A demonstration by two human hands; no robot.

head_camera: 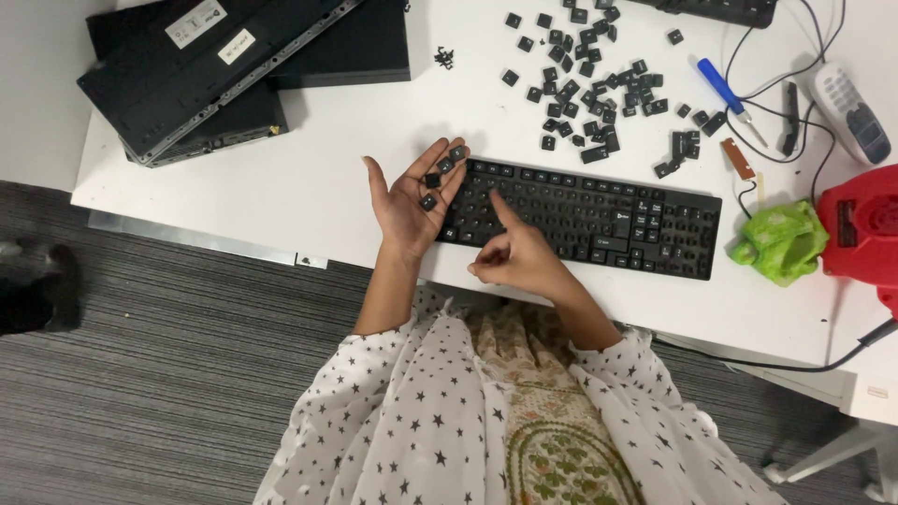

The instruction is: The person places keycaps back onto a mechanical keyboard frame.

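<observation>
The left hand (412, 201) lies palm-up and open at the black keyboard's (599, 220) left end, cradling four loose keycaps (440, 173). The right hand (514, 252) presses one extended finger onto the keyboard, perhaps seating a key. More keycaps (589, 84) are scattered beyond the keyboard.

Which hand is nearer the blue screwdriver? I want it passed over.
Right. The right hand presses the keyboard, below-left of the blue screwdriver; the left hand is farther left.

Bright, even overhead light on a glossy white desk top (281, 187), with soft short shadows, sharp centre and slightly blurred edges.
</observation>
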